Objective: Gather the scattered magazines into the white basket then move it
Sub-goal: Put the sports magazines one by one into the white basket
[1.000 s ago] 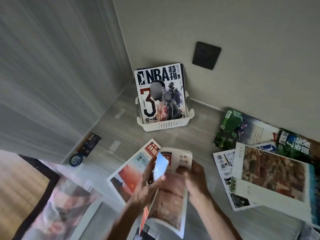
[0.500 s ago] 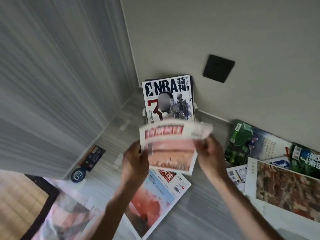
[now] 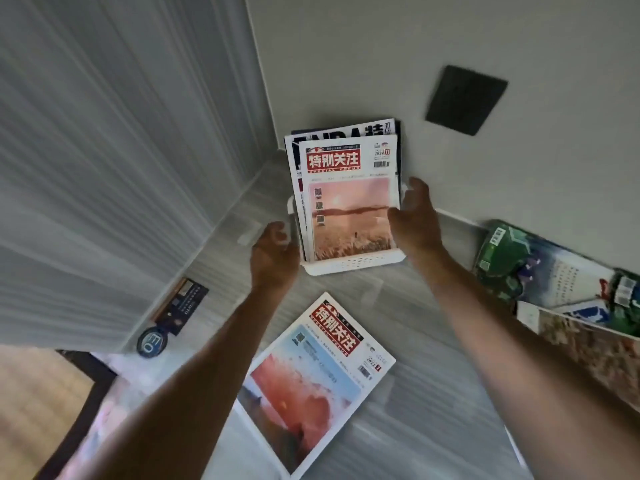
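The red-titled magazine [image 3: 348, 199], held up between both hands half a second earlier, is now seen standing upright in the white basket [image 3: 349, 265], in front of the NBA issue [image 3: 341, 133]; the view has also been brought closer to the corner. The left hand [image 3: 273, 254] is shown just beside the basket's left wall, fingers loosely curled and empty, though whether the rim is touched cannot be told. The right hand [image 3: 414, 216] is shown half open at the magazine's right edge, in contact with or just off the cover; no firm hold is visible.

The basket is placed on the floor [image 3: 398, 306] in the corner, against the wall under the dark socket plate [image 3: 465, 100]. Two magazines at least are counted inside it.

Gathering is judged to be partly done. A second red-titled issue [image 3: 311, 379] is left flat on the floor between the forearms. A green-covered magazine [image 3: 519, 261] and others overlapping it are left at the right, well apart from the basket. A blurred cover [image 3: 86, 420] is also seen at lower left. The moving of the basket has not yet been begun.
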{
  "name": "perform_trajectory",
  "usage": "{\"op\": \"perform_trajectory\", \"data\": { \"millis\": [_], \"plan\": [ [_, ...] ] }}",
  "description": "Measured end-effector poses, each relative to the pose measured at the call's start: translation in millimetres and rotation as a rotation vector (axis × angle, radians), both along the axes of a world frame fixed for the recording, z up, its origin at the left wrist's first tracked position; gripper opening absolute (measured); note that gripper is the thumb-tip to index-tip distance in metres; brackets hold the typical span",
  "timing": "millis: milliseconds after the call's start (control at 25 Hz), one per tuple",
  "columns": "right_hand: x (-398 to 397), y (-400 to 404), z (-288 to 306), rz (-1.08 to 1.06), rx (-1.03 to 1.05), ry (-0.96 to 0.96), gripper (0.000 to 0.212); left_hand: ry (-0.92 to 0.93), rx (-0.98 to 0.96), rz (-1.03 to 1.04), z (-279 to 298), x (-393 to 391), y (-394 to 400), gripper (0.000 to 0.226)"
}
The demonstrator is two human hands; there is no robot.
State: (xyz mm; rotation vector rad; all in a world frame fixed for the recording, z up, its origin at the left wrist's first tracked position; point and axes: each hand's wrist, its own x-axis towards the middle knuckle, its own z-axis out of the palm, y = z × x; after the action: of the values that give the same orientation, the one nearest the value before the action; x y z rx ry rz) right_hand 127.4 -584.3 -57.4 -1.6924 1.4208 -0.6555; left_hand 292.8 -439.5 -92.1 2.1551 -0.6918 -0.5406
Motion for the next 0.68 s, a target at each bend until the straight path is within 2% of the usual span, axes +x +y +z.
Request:
{"op": "perform_trajectory", "data": {
  "millis": [80, 120, 200, 240, 320, 360, 440, 520, 600, 680],
  "plan": [
    [-35.6, 52.8, -30.7, -0.061, 0.024, -0.033, 0.027, -0.057, 0.250, -0.136, -33.1, -23.8, 59.3, 0.038],
    [-55.2, 84.0, -48.6, -0.073, 0.107, 0.035, 0.017, -0.101, 0.400, -0.225, -47.9, -36.4, 86.4, 0.045],
    [-89.9, 148.9, -79.8, -0.016, 0.326, 0.251, 0.008, -0.133, 0.513, -0.341, -71.7, -55.7, 124.0, 0.060],
    [-102.8, 178.3, -92.5, 0.045, 0.429, 0.325, 0.011, -0.099, 0.515, -0.351, -75.7, -61.9, 131.9, 0.063],
    [-119.0, 221.3, -104.6, 0.132, 0.497, 0.339, 0.030, 0.145, 0.419, -0.203, -70.0, -71.9, 130.1, 0.048],
    [-123.6, 232.5, -106.2, 0.105, 0.529, 0.249, 0.039, 0.236, 0.352, -0.166, -66.2, -77.0, 129.5, 0.033],
    [-131.3, 232.5, -94.5, -0.085, 0.630, -0.063, 0.048, 0.272, 0.158, -0.253, -50.0, -92.4, 129.9, 0.020],
    [-146.8, 213.8, -79.0, -0.218, 0.683, -0.229, 0.056, 0.316, -0.046, -0.386, -23.1, -108.5, 129.0, 0.014],
    [-162.3, 185.6, -60.1, -0.106, 0.658, -0.314, 0.057, 0.489, -0.250, -0.444, 7.2, -112.0, 122.0, 0.024],
    [-172.8, 158.6, -38.7, 0.055, 0.519, -0.423, 0.051, 0.502, -0.421, -0.436, 27.9, -106.1, 111.6, 0.030]
  ]
}}
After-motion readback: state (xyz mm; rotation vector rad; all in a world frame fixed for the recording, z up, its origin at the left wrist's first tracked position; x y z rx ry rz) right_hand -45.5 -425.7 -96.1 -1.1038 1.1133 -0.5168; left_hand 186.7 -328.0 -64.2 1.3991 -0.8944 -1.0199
